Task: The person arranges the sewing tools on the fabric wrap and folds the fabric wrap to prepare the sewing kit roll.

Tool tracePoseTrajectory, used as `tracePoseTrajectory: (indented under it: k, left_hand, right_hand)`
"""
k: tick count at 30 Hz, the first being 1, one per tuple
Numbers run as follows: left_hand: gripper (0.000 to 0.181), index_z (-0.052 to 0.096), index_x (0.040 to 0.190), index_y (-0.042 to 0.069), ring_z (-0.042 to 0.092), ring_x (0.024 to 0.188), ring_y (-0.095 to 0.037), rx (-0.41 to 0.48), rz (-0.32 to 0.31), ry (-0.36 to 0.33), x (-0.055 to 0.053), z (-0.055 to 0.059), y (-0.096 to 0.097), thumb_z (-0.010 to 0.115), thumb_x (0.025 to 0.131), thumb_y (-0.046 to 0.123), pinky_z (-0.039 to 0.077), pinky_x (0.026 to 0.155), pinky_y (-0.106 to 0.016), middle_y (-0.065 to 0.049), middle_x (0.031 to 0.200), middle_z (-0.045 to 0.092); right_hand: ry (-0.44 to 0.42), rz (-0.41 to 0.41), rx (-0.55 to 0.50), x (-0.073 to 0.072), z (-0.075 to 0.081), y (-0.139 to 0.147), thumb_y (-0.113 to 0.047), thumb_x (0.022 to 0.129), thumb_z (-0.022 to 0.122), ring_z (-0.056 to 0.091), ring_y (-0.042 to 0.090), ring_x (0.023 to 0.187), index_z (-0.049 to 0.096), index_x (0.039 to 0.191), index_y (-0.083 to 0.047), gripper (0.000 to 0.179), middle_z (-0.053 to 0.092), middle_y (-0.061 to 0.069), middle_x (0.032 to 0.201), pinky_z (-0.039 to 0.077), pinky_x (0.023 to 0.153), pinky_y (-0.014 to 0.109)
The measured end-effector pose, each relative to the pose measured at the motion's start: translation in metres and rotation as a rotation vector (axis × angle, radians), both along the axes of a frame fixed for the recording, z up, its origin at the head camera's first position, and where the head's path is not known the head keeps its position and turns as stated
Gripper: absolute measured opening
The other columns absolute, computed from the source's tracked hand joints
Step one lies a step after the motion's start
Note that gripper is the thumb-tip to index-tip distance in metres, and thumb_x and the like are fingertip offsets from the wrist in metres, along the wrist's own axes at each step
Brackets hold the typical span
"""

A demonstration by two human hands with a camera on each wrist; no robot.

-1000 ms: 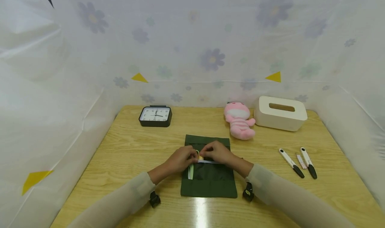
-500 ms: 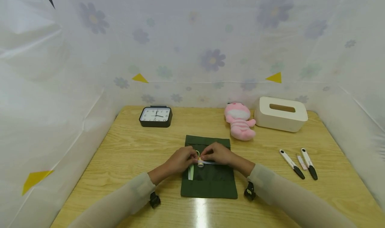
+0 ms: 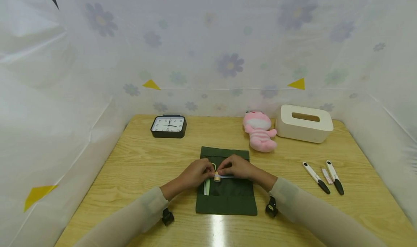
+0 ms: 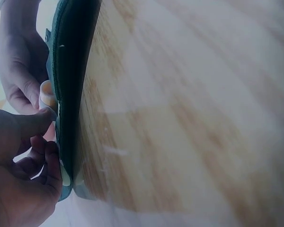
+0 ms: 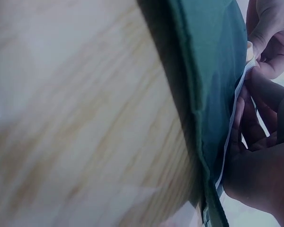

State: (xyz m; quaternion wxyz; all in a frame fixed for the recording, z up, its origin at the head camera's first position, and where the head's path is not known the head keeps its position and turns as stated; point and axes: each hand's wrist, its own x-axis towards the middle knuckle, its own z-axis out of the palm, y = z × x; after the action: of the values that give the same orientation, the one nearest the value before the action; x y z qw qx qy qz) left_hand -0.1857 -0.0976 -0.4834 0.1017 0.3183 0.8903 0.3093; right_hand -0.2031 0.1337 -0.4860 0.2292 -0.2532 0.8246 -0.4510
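Observation:
A dark green cloth pouch lies on the table, crossed by a narrow white band. A small beige cylinder sits at the band between both hands; its pale rim and orange end show in the left wrist view. My left hand pinches the band beside the cylinder with thumb and fingers. From the other side my right hand pinches the white band close to the cylinder. A light green strip and a yellow-green loop show by the left fingers; their kind is unclear.
On the right lie two white-and-black handled tools with a small pinkish piece between them. Toward the back stand a black clock, a pink plush toy and a white tissue box.
The cylinder, earlier mostly hidden behind the band, came down past it with its end facing up, then tipped so its side shows. Both hands stay nearly in place.

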Motion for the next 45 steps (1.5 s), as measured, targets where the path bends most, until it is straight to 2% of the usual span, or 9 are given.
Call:
tracePoseTrajectory:
  k: [15,24,32,39,45]
  left_hand:
    - [0.007,0.074,0.09,0.014,0.051,0.075,-0.007,0.011,0.0,-0.022,-0.001,-0.001,-0.001,0.074,0.097,0.015,0.046,0.068,-0.024,0.005,0.085,0.057]
    - [0.006,0.074,0.092,0.014,0.055,0.079,-0.007,-0.003,-0.004,-0.008,-0.002,-0.001,-0.001,0.074,0.097,0.016,0.049,0.071,-0.025,0.005,0.088,0.06]
    - [0.007,0.072,0.092,0.017,0.054,0.075,-0.006,0.006,-0.009,-0.017,-0.004,-0.001,-0.001,0.073,0.098,0.02,0.047,0.067,-0.025,0.007,0.085,0.061]
    - [0.007,0.069,0.096,0.019,0.052,0.067,-0.006,0.029,-0.021,-0.064,-0.005,0.003,0.0,0.073,0.099,0.024,0.045,0.061,-0.025,0.009,0.078,0.058]
    - [0.016,0.07,0.107,0.014,0.049,0.068,-0.007,0.01,-0.035,-0.025,-0.005,0.007,0.003,0.072,0.099,0.028,0.043,0.063,-0.026,0.006,0.08,0.056]
  right_hand:
    - [0.037,0.033,0.014,-0.001,0.001,0.001,-0.021,0.099,0.071,0.067,0.01,0.095,0.082,0.105,-0.014,0.014,0.078,-0.003,0.101,0.054,0.087,0.033]
    - [0.05,0.038,0.019,-0.001,0.001,0.008,-0.023,0.099,0.072,0.067,0.011,0.1,0.081,0.11,-0.013,0.017,0.077,-0.002,0.107,0.054,0.09,0.034]
    - [0.08,0.024,0.016,0.003,0.008,0.022,-0.026,0.099,0.071,0.067,0.014,0.105,0.079,0.115,-0.012,0.022,0.076,-0.001,0.112,0.054,0.09,0.033]
    - [0.096,-0.004,0.014,0.009,0.016,0.042,-0.027,0.099,0.071,0.066,0.021,0.113,0.077,0.119,-0.01,0.027,0.075,0.003,0.117,0.054,0.094,0.038]
    - [0.113,-0.011,0.009,0.015,0.019,0.062,-0.027,0.101,0.069,0.067,0.021,0.111,0.076,0.121,-0.007,0.029,0.075,0.006,0.118,0.054,0.091,0.033]
